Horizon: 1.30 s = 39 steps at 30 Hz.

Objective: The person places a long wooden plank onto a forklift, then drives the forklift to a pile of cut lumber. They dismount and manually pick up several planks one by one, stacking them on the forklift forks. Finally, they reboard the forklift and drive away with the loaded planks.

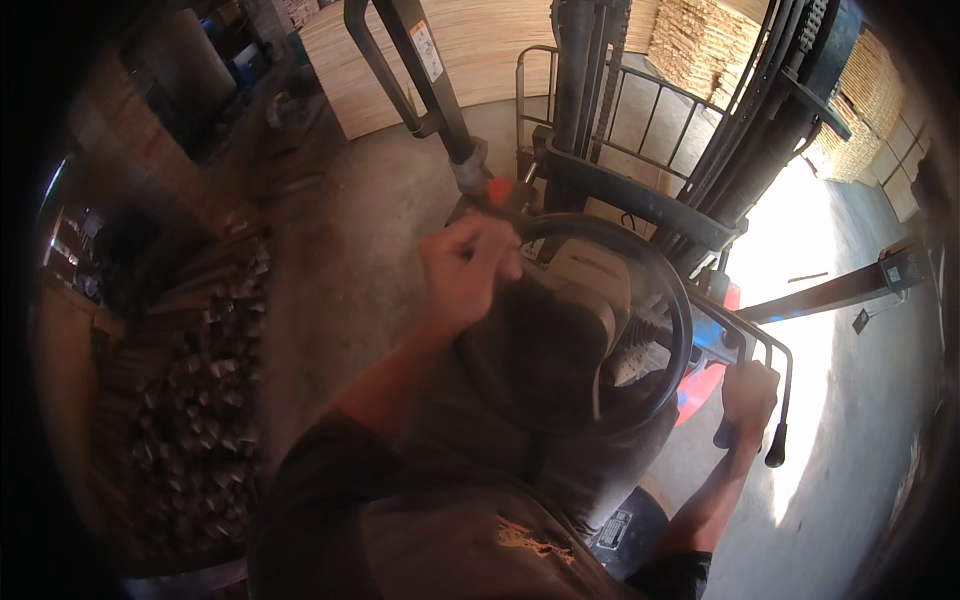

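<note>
I sit at the controls of a forklift, with its black steering wheel (683,310) in front of me. My left hand (468,268) is closed at the wheel's upper left side, its fingers curled; whether a knob is under them is hidden. To the right of the wheel, my right hand (750,393) is wrapped round a control lever, whose grip it mostly covers. Beside that hand another bent lever (786,390) ends in a black knob (775,447). The beige steering column cover (590,280) shows through the wheel.
Ahead stand the forklift's dark mast (575,110) and a metal load guard (660,125). Behind them are stacked wooden sheets (480,50) and more stacks (700,45). A cab post (430,80) rises at left. Piled wood pieces (205,410) lie far left; bright sunlight falls on the floor (800,260) at right.
</note>
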Each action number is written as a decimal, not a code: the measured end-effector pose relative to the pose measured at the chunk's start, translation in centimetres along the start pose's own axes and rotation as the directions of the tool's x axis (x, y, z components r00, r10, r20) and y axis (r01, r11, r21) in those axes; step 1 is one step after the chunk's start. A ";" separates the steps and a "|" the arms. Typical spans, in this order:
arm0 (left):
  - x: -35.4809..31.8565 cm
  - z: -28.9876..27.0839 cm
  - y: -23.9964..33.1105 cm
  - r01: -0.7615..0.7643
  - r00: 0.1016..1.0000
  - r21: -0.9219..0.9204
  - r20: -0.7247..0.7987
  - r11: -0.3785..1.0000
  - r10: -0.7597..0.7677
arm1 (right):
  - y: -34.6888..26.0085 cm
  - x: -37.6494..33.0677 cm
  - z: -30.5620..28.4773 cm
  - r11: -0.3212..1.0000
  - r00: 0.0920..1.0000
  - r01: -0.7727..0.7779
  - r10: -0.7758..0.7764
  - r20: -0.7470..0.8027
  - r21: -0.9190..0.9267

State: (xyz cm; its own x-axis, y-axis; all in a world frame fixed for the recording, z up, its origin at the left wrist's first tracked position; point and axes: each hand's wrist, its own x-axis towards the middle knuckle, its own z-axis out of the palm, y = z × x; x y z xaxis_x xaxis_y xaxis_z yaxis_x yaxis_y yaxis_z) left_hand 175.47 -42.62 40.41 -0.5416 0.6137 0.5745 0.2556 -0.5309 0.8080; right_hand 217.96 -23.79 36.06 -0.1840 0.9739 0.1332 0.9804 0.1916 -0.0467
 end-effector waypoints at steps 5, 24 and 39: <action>4.1 3.3 -1.1 -0.091 0.996 0.139 0.027 0.986 0.088 | 0.2 0.3 0.0 0.992 0.998 0.040 -0.045 -0.039 -0.117; 4.4 17.1 1.9 -0.283 0.795 -0.098 0.532 0.954 0.291 | 0.1 -1.3 -4.1 0.976 0.977 -0.200 0.193 0.095 0.082; 4.3 12.2 1.6 -0.131 0.892 -0.094 0.423 0.987 0.159 | 2.3 -3.7 -3.5 0.990 0.991 -0.136 0.136 0.001 0.045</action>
State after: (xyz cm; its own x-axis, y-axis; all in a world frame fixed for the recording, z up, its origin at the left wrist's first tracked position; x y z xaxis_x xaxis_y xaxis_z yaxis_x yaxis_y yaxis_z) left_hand 183.35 -33.69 45.73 -0.1040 0.7105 0.6959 0.2482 -0.6591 0.7099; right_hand 221.12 -27.41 38.89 -0.0491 0.9910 0.1246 0.9921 0.0628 -0.1088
